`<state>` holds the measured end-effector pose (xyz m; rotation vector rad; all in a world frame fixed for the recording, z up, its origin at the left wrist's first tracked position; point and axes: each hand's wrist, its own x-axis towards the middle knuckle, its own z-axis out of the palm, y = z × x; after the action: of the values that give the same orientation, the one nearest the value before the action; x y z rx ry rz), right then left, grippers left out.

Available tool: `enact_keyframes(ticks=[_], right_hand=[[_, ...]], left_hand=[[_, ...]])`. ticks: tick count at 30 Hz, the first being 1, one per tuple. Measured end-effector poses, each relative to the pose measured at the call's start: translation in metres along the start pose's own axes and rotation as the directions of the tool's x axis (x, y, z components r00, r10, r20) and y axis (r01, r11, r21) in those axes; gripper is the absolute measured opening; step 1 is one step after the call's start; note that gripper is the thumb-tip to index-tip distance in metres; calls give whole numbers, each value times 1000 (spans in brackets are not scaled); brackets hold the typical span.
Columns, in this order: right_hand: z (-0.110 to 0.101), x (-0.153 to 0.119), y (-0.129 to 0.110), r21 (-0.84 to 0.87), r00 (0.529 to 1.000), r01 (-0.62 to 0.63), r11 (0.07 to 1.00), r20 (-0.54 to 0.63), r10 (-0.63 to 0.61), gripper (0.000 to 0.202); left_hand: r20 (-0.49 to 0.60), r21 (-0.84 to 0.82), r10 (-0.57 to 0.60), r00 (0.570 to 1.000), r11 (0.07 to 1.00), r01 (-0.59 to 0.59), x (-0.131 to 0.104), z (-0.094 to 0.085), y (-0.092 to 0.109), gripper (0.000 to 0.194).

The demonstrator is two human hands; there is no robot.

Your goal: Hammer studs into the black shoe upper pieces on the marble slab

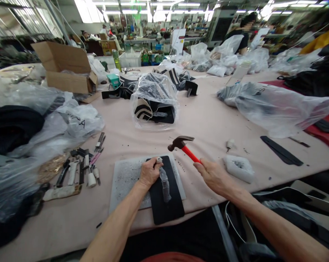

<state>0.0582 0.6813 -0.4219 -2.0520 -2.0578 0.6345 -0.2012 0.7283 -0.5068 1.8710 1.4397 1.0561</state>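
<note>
My right hand (212, 175) is closed around the red handle of a claw hammer (191, 153), its dark head raised to the right of my left hand. With my left hand (149, 172) I grip a punch-like hand tool (159, 160), whose pale round top shows above the fingers. The tool's lower end is hidden by the hand. Beneath it lies a flat black panel (175, 191) with rounded corners. A strip wrapped in clear plastic (165, 185) runs along the panel's middle. Part of the panel rests on a speckled white board (126, 179).
Several hand tools (82, 167) lie at the left. Ahead stands a clear plastic bag (156, 89) of striped pieces. A white block (238, 168) and a black strip (281, 150) lie at the right. An open cardboard box (66, 69) stands back left; a person (239, 34) is farther off.
</note>
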Motion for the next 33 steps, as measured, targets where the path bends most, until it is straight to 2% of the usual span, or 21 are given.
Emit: enact_keyframes(ticks=[3,5,7,8,10,12,14,16,18,20,21,24,28,31,33], right_hand=[[24,6,16,-4,990,-130,991,49,130,38],[40,5,17,-112,990,-134,985,-55,129,28],[52,1,5,-139,974,-23,990,-226,-9,27],[58,-2,-5,-97,954,89,991,-278,-112,33],[69,-5,-29,66,907,353,933,-267,-324,44],[83,-5,-52,214,861,505,836,-199,-469,50],[99,-3,-65,256,849,529,809,-178,-498,48],[114,1,-68,212,858,507,835,-212,-468,40],[122,4,-65,161,858,498,852,-235,-457,36],[124,5,-63,139,854,500,855,-244,-459,38],[124,4,-62,144,853,502,853,-245,-461,39],[121,2,-63,158,857,496,854,-247,-453,40],[121,-1,-65,201,870,476,856,-254,-423,41],[109,11,-69,302,888,430,851,-311,-339,36],[92,30,-82,388,891,372,843,-404,-207,28]], left_hand=[[-2,-14,5,1000,1000,-5,1,0,0,7],[-1,-13,4,1000,1000,-4,1,-1,0,7],[-1,-7,-2,1000,1000,2,1,-1,0,6],[-1,-5,-3,1000,1000,3,1,-2,0,6],[-3,-16,-2,1000,1000,2,0,-2,1,7],[3,-50,-9,1000,999,9,1,-2,1,8],[-1,-106,-55,998,993,55,4,-1,0,11],[-78,-242,-189,979,956,165,11,1,-4,21],[-188,-445,-368,911,859,255,19,2,-9,35],[-246,-573,-471,847,776,265,24,-2,-14,41],[-260,-582,-477,840,771,257,24,-7,-17,42],[-288,-465,-412,864,849,250,13,-29,-22,35],[-306,-217,-330,893,938,272,-18,-58,-28,27],[-328,-149,-309,893,950,275,-38,-66,-31,25],[-336,-129,-298,894,954,269,-43,-65,-30,24]])
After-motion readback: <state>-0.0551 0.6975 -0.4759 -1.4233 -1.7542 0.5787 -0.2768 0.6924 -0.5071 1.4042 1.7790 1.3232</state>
